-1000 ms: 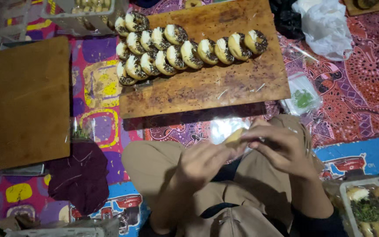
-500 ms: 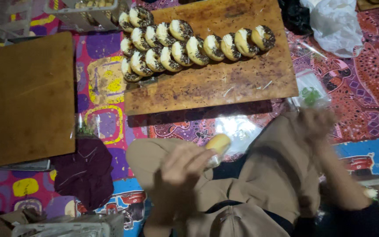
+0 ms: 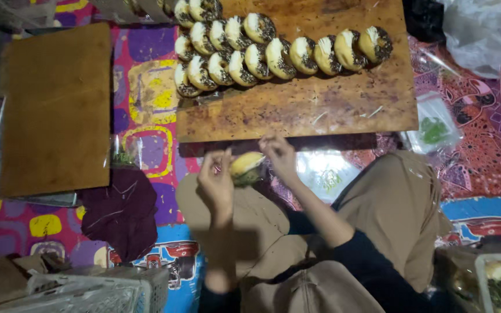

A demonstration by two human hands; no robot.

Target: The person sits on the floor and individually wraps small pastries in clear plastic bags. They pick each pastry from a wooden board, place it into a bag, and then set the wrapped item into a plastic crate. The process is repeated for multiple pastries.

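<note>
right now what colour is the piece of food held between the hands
Pale yellow on top with a dark green underside, seen in the head view: the food piece.

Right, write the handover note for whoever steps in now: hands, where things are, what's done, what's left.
Left hand: holds a yellow oval filled snack above the lap.
Right hand: fingertips at the snack's top end.
Large brown wooden board: two rows of round cream-coloured snacks with dark speckled topping lie along its far side; the near half is bare.
Done: those rows.
Left: the one in hand is not on the board.
</note>
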